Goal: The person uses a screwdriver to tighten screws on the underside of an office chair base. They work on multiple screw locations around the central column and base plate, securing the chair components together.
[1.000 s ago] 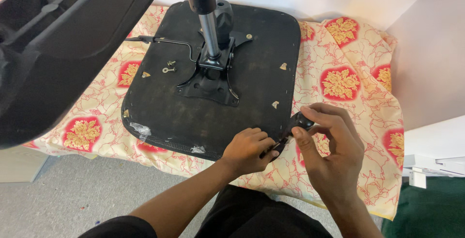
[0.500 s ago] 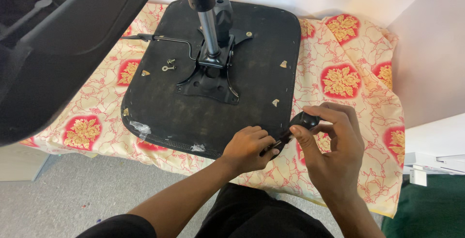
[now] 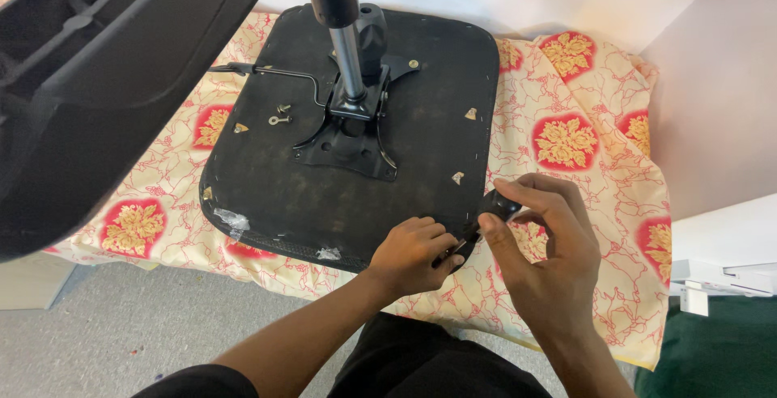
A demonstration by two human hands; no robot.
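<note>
On patterned cloth (image 3: 583,90), upturned seat (image 3: 275,195), column (image 3: 340,34) upright

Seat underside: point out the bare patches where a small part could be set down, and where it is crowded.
On the seat underside, the front stretch between the mounting plate and the near edge is bare, as is the right side around two small tabs. Crowded: the centre under the post, the loose screws by the lever, and the front right corner, where the left hand and right hand work.
</note>
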